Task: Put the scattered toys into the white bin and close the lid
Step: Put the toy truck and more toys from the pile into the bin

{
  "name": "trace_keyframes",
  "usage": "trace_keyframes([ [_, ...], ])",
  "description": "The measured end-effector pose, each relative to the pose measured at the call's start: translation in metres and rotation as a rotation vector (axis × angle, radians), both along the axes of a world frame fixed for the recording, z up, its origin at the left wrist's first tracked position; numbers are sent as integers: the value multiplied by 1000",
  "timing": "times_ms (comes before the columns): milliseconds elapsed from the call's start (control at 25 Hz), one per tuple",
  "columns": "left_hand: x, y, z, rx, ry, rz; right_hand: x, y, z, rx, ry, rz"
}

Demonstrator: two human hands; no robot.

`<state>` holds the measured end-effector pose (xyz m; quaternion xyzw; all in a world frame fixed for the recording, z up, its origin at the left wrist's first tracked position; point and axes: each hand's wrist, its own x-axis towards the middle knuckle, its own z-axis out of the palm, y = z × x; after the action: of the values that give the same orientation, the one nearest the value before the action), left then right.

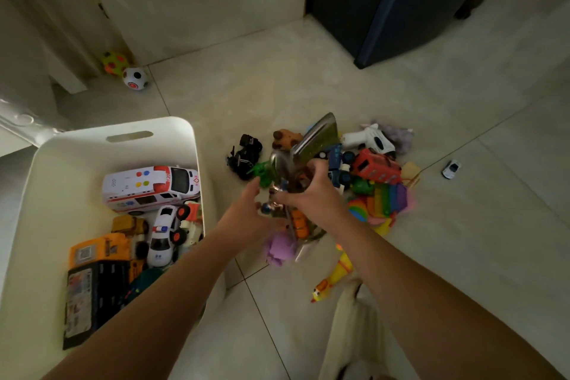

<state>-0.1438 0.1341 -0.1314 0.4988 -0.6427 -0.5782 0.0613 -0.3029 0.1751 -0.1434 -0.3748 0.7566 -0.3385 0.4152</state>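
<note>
Motion blur over the clutch of toys (pixel 288 185) where both hands meet; single pieces there cannot be told apart. Right hand (pixel 314 194) fingers buried in the clutch, their closure unclear. Left hand (pixel 246 210) fingertips smeared at its near edge. Purple toy (pixel 279 248) just below the grip blurred, shape unclear. Both forearms cut off by the bottom edge.

White bin (pixel 172 129) open on top, far half bare; near half packed w/ ambulance (pixel 148 187) & trucks. Narrow floor (pixel 308 77) gap between bin & toy pile (pixel 367 182). Floor beyond pile clear except small white car (pixel 451 169).
</note>
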Motion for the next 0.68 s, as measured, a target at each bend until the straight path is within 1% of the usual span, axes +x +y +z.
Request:
trace_keyframes([
  [40,-2,-1,1,4,55,11,4,-4,10,-14,-97,-46],
  [120,-4,-7,6,4,116,108,7,-10,21,-4,-188,-91],
  [240,-7,-16,9,18,126,243,-5,-18,19,41,-318,-94],
  [280,-8,-17,9,32,132,279,-13,-20,15,36,-330,-112],
  [320,-10,-17,12,61,152,319,-22,-22,11,-2,-238,-172],
  [360,-11,-18,13,94,180,359,-35,-23,1,-33,-10,-272],
  [400,-11,-19,13,109,199,383,-50,-22,-11,-18,273,-386],
  [440,-10,-20,14,111,206,393,-62,-18,-20,62,460,-460],
  [480,-9,-20,16,106,204,396,-72,-13,-30,187,504,-498],
  [560,-6,-21,24,95,210,394,-86,-9,-53,367,385,-496],
  [600,-4,-22,27,94,218,386,-91,-12,-65,399,348,-472],
  [680,-1,-23,33,100,229,356,-98,-23,-80,412,334,-429],
])
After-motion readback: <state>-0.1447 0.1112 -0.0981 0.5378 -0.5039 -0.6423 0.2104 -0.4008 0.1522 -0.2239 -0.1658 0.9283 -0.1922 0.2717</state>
